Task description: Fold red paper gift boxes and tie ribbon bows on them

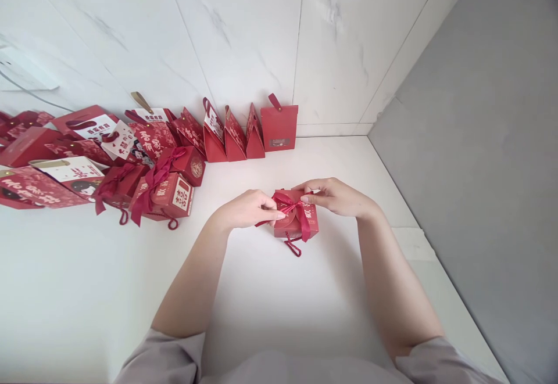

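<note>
A small red gift box [281, 230] with white characters sits on the white table in front of me. A dark red ribbon [306, 228] lies over its top in a bow, with one tail hanging down the near side. My left hand [250, 207] pinches the ribbon at the left of the bow. On the other side, my right hand [331, 196] has thumb and fingers closed on the ribbon by the box's upper right. From the near edge of the box a twisted red cord loop [294, 248] hangs onto the table.
Several red gift boxes with ribbon handles crowd the left back, among them a ribbon-tied box [168, 195]. Several tent-shaped boxes [235, 140] and an upright red box [279, 125] line the marbled wall [244, 35]. A grey wall [488, 140] bounds the table on the right.
</note>
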### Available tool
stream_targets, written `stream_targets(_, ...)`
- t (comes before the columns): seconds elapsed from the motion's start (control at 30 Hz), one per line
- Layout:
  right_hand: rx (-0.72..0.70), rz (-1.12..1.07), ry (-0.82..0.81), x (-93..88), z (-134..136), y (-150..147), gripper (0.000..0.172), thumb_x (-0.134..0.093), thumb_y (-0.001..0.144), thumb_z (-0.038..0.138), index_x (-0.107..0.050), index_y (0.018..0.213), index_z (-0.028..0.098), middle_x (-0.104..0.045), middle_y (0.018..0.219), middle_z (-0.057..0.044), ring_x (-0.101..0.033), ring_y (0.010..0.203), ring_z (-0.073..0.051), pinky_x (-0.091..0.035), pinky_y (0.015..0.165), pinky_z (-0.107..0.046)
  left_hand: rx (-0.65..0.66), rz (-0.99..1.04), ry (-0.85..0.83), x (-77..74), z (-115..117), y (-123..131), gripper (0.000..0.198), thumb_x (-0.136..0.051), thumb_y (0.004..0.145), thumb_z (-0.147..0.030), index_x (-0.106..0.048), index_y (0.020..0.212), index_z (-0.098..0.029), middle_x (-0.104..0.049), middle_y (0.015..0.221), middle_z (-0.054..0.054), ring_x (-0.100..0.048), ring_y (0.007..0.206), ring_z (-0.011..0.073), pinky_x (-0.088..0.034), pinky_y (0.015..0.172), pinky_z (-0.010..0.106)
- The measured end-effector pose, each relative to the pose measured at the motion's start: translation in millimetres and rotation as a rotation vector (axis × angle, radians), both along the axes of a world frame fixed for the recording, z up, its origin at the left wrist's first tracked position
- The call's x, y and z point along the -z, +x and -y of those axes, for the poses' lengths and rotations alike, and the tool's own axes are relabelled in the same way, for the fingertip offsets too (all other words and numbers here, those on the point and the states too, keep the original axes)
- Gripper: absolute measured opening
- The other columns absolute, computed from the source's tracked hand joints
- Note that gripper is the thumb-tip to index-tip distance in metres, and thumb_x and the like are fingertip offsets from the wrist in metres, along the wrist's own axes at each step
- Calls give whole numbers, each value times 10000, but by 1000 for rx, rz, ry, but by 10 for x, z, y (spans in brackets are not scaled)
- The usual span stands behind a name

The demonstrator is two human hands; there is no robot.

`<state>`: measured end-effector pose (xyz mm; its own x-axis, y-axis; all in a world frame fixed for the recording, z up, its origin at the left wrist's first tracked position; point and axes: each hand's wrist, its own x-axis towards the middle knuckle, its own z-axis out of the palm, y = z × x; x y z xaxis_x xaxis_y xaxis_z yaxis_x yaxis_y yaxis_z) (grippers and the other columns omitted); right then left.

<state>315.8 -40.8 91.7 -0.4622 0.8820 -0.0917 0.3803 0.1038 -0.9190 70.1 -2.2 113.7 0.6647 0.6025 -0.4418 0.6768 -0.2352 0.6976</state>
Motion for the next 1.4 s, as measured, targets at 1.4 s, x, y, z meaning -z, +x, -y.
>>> stream_targets(1.4, -17, 133, 99, -100, 72, -156, 306, -469, 936, 466, -657, 851, 240, -667, 1013, -32, -606, 909, -208, -457, 821, -354, -38, 141, 468, 40, 218, 204, 135, -568, 863, -322, -629, 795, -222, -586, 1051, 23, -559, 1035, 203, -457, 913, 368)
